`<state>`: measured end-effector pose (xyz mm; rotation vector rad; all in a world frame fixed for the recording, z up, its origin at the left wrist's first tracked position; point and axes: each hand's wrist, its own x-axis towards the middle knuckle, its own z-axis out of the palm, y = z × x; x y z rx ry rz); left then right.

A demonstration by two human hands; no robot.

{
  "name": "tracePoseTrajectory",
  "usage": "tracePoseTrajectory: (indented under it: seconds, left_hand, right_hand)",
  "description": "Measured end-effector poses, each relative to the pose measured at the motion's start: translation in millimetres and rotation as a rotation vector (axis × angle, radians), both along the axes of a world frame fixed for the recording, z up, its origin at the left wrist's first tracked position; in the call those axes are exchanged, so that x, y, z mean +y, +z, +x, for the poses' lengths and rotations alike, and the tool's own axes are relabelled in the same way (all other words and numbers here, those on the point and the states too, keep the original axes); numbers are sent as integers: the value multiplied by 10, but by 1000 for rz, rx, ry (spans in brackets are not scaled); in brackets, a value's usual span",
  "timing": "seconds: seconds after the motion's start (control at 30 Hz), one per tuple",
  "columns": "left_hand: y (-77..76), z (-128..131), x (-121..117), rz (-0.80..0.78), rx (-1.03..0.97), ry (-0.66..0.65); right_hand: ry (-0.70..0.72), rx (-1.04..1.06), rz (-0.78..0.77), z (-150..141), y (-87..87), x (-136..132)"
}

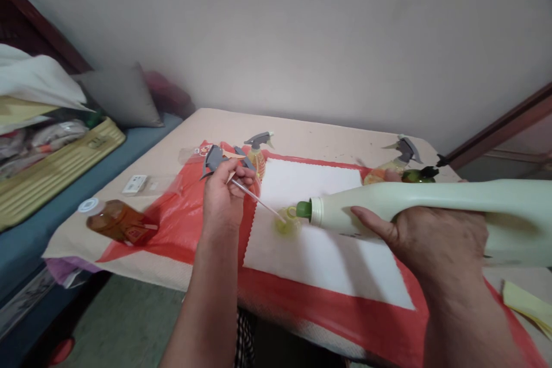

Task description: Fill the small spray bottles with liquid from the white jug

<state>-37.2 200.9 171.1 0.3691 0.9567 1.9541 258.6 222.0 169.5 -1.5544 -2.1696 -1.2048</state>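
My left hand is closed around a grey trigger spray head, whose thin clear tube slants down to the right. The tube's tip lies at or over a small clear bottle with yellow-green liquid, upright on a white scallop-edged sheet; whether it is inside cannot be made out. My right hand grips a large pale green detergent jug by its handle, tipped on its side. Its green spout points left, right by the small bottle's mouth. No stream of liquid can be made out.
A spray bottle stands behind the sheet, another at the right beside a dark green bottle. An amber bottle and a small white box are on the left. Red plastic covers part of the table.
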Motion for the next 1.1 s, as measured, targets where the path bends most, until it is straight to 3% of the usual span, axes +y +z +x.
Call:
tracePoseTrajectory:
  seconds: [0.4,1.1]
  left_hand:
    - [8,-1,0,-2,-22,5]
    - [18,3,-11,10,-14,3]
  right_hand:
    - [63,52,-8,-15,30,-16]
    - [-8,37,-40,-24,40,-22]
